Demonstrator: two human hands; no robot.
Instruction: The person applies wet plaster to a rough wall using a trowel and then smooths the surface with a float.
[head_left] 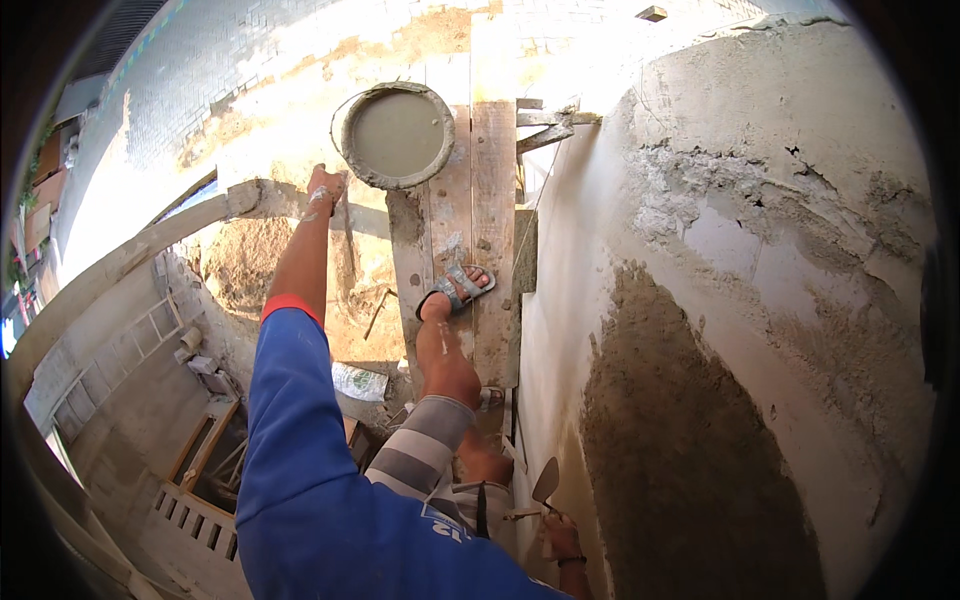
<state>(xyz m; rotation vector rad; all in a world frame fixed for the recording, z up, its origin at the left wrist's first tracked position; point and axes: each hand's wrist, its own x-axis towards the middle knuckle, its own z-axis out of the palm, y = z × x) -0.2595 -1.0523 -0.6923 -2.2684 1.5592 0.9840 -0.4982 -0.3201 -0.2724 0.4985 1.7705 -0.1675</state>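
Observation:
My left arm reaches forward, and my left hand [326,186] is closed just left of a round bucket [344,150] with a mortar-crusted rim. Grey wet mortar [400,132] fills the bucket, which stands on wooden planks [493,190]. A thin brown upright piece [349,245] shows below this hand; I cannot tell whether it is held. Low beside the wall, my right hand [562,537] grips a trowel [545,480] by its handle, the blade pointing up. Dark, wet plaster [670,430] covers part of the wall [760,350] on my right.
My sandalled foot [462,287] rests on the narrow planks. Wooden braces [550,128] jut out at the wall side. Far below lie sandy ground [245,262], a white sack [358,382], and a wooden frame [203,450]. A curved ledge [130,255] runs along the left.

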